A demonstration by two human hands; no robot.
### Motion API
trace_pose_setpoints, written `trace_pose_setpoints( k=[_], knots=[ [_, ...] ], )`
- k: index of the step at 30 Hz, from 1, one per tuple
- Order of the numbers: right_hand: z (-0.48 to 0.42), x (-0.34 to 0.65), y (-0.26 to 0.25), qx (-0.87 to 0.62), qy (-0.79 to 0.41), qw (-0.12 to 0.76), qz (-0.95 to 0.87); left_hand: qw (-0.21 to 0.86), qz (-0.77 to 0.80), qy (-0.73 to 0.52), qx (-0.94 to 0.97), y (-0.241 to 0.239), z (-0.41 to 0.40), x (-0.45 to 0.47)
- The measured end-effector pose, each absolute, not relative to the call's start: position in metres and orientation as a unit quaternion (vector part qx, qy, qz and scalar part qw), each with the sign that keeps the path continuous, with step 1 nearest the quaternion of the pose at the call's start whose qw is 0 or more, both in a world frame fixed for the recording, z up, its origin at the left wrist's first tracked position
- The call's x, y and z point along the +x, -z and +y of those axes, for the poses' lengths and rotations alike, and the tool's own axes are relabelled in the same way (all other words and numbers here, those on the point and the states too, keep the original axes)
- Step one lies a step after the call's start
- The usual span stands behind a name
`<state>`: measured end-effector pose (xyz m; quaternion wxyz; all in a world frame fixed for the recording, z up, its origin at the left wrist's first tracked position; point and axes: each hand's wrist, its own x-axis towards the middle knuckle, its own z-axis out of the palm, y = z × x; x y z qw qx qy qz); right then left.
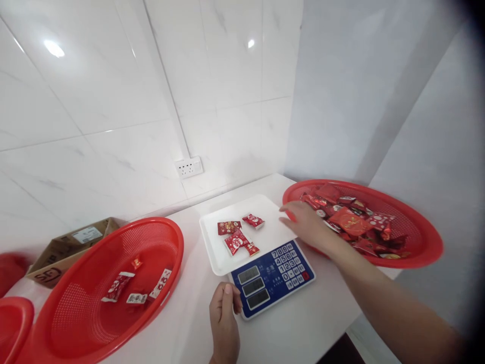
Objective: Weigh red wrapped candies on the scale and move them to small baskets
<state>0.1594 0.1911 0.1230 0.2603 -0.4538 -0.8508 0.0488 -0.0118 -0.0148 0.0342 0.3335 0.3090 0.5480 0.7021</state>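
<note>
Right forearm (pixel 386 298), cropped; right hand (pixel 303 222) open at the edge of the tray (pixel 272 215). Left hand (pixel 226 311) curled beside the scale (pixel 273 285); grip cannot be told. Red packets (pixel 235 241): on the tray, left of the right hand. Step, seemingly: weighing; adding more calls for a light pinch. Readouts (pixel 255 287): illegible.

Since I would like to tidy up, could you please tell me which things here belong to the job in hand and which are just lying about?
Probably part of the job:
blue scale
its white tray
red packets in the tray
right basket, holding many packets
left basket, holding a few

Probably just lying about:
cardboard box
red container cut off at the left edge
</note>
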Motion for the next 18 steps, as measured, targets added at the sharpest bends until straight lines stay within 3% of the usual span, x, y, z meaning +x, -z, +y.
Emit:
trace_pose_setpoints(
  k=[10,18],
  knots=[
    [0.183,0.092,-0.105,-0.407,-0.082,0.179,-0.892,0.329,0.553,-0.701,0.309,-0.030,-0.015,-0.014],
    [0.167,0.119,-0.112,-0.445,-0.123,0.234,-0.856,0.374,0.529,-0.694,0.313,-0.033,-0.014,-0.011]
  ],
)
